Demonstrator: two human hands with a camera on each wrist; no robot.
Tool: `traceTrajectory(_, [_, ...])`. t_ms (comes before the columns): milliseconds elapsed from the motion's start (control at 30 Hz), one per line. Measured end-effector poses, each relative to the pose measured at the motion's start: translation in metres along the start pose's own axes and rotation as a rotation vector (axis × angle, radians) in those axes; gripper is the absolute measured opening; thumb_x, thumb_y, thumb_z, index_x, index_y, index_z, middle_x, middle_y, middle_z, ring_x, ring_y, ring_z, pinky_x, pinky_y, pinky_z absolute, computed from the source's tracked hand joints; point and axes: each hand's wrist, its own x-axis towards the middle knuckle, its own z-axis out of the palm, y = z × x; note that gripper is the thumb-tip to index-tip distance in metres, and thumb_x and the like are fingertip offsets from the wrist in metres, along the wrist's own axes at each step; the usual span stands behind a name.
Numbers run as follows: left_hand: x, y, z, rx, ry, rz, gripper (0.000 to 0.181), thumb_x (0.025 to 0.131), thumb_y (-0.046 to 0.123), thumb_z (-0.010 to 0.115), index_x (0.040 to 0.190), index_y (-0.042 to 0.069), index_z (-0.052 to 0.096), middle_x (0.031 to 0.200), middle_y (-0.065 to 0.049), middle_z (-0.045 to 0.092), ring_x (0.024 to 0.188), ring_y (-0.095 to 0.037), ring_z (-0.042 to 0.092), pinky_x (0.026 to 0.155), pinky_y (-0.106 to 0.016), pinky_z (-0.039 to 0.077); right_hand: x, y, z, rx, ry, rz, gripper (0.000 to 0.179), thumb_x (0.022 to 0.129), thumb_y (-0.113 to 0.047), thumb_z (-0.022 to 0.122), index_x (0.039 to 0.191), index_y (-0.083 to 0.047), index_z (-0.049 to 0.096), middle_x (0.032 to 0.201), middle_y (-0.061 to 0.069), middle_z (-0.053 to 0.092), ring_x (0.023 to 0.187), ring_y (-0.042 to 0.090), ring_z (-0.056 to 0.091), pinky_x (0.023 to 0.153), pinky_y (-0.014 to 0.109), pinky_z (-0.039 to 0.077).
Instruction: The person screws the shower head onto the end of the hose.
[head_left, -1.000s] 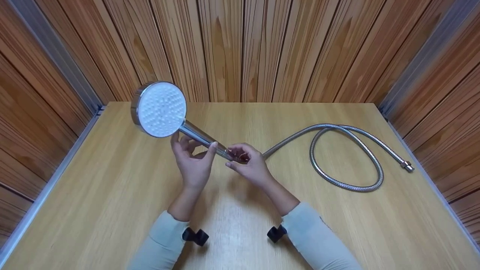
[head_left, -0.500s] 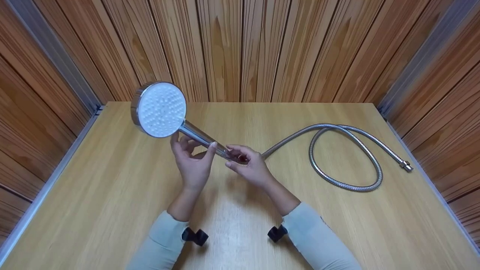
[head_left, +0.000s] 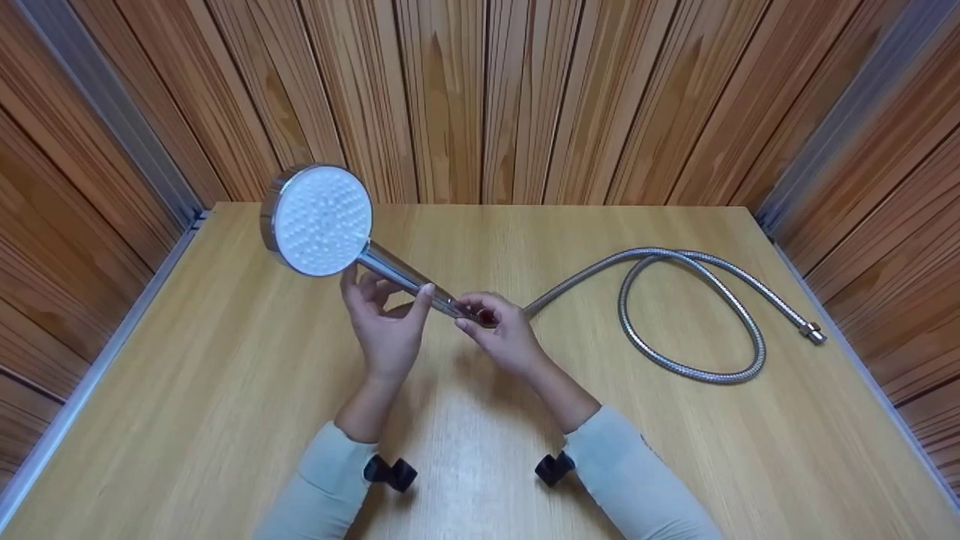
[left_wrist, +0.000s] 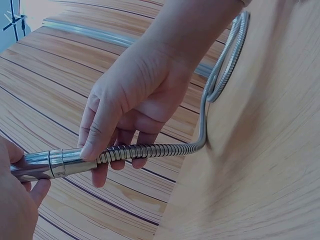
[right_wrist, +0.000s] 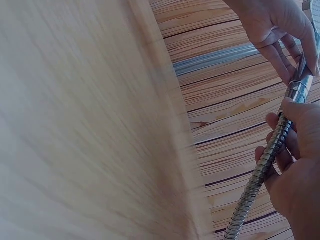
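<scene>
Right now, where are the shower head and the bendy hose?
Shower head [head_left: 323, 220]: head view, middle of its white face.
Bendy hose [head_left: 721, 378]: head view, near side of its loop.

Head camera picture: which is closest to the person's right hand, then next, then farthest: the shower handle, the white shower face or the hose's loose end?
1. Shower handle: closest, just left of the right hand.
2. White shower face: farther left, at the handle's upper end.
3. Hose's loose end: farthest, way over to the right.

Room to pass lies over the near left tabletop; the looped hose obstructs the right.
</scene>
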Motion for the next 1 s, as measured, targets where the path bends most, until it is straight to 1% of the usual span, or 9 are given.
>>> traceTrajectory(133, [0.000, 0.000, 0.000, -0.007, 0.007, 0.003, 0.092, 0.077, -0.005, 0.078, 0.148, 0.005, 0.020, 0.116, -0.012, 0.058, 0.093, -0.025, 0.062, 0.066, -0.034, 0.059, -0.003, -0.015, -0.002, -0.011, -0.016, -0.060, 0.023, 0.092, 0.001, 0.064, 0.113, 0.008, 0.065, 0.105, 0.016, 0.060, 0.092, 0.026, 0.059, 0.079, 0.029, 0.052])
traceTrajectory(233, [0.000, 0.000, 0.000, -0.010, 0.016, 0.003, 0.093, 0.076, -0.006, 0.078, 0.147, 0.005, 0.020, 0.114, -0.012, 0.059, 0.092, -0.025, 0.062, 0.064, -0.032, 0.059, -0.004, -0.018, -0.001, -0.015, -0.030, -0.072, 0.025, 0.093, 0.001, 0.062, 0.116, 0.009, 0.064, 0.106, 0.016, 0.061, 0.093, 0.021, 0.059, 0.080, 0.026, 0.052])
traceTrajectory(267, [0.000, 0.000, -0.001, -0.009, 0.019, 0.003, 0.093, 0.076, -0.006, 0.078, 0.147, 0.004, 0.020, 0.115, -0.012, 0.059, 0.092, -0.024, 0.062, 0.065, -0.032, 0.059, -0.003, -0.013, 0.000, -0.015, -0.031, -0.074, 0.026, 0.094, 0.000, 0.062, 0.118, 0.008, 0.064, 0.107, 0.014, 0.061, 0.093, 0.019, 0.059, 0.080, 0.025, 0.052])
traceTrajectory(400, [0.000, -0.001, -0.001, -0.004, 0.018, 0.003, 0.093, 0.077, -0.005, 0.078, 0.148, 0.005, 0.020, 0.115, -0.012, 0.059, 0.093, -0.025, 0.062, 0.065, -0.032, 0.059, 0.000, 0.007, 0.002, -0.014, -0.032, -0.082, 0.031, 0.095, -0.004, 0.061, 0.125, 0.003, 0.062, 0.112, 0.013, 0.063, 0.097, 0.020, 0.059, 0.083, 0.029, 0.053])
traceTrajectory(467, [0.000, -0.001, -0.002, 0.003, 0.017, 0.004, 0.093, 0.077, -0.005, 0.078, 0.148, 0.005, 0.019, 0.115, -0.012, 0.059, 0.093, -0.025, 0.062, 0.065, -0.032, 0.059, 0.001, 0.017, 0.002, -0.001, -0.032, -0.083, 0.034, 0.094, -0.007, 0.063, 0.127, 0.000, 0.062, 0.113, 0.011, 0.063, 0.098, 0.021, 0.060, 0.083, 0.032, 0.054])
traceTrajectory(600, [0.000, 0.000, -0.002, 0.016, 0.011, 0.006, 0.093, 0.078, -0.004, 0.078, 0.149, 0.006, 0.019, 0.115, -0.012, 0.058, 0.093, -0.025, 0.062, 0.067, -0.031, 0.059, 0.002, 0.016, 0.001, 0.038, -0.042, -0.047, 0.039, 0.086, -0.011, 0.074, 0.123, -0.003, 0.064, 0.111, 0.008, 0.064, 0.100, 0.020, 0.062, 0.086, 0.039, 0.054])
traceTrajectory(700, [-0.001, 0.000, -0.001, 0.010, 0.000, -0.001, 0.092, 0.078, -0.003, 0.078, 0.148, 0.005, 0.019, 0.116, -0.012, 0.058, 0.093, -0.025, 0.062, 0.068, -0.032, 0.059, 0.003, 0.015, 0.001, 0.039, -0.026, -0.013, 0.037, 0.081, -0.011, 0.080, 0.116, -0.006, 0.067, 0.106, 0.004, 0.065, 0.097, 0.018, 0.064, 0.084, 0.040, 0.054])
traceTrajectory(833, [-0.001, 0.000, 0.000, 0.005, -0.002, -0.015, 0.092, 0.078, -0.003, 0.078, 0.148, 0.005, 0.020, 0.116, -0.011, 0.058, 0.094, -0.025, 0.062, 0.068, -0.033, 0.059, 0.005, 0.014, 0.000, -0.007, 0.012, -0.007, 0.029, 0.082, -0.011, 0.079, 0.110, -0.007, 0.070, 0.101, 0.001, 0.063, 0.089, 0.016, 0.062, 0.077, 0.032, 0.054])
traceTrajectory(1000, [-0.001, 0.000, 0.001, -0.003, 0.001, -0.008, 0.092, 0.077, -0.004, 0.079, 0.148, 0.006, 0.020, 0.115, -0.012, 0.058, 0.093, -0.026, 0.062, 0.068, -0.033, 0.059, 0.004, 0.013, -0.001, -0.014, 0.002, -0.024, 0.028, 0.085, -0.010, 0.075, 0.113, -0.007, 0.071, 0.102, 0.001, 0.062, 0.089, 0.016, 0.061, 0.077, 0.029, 0.054])
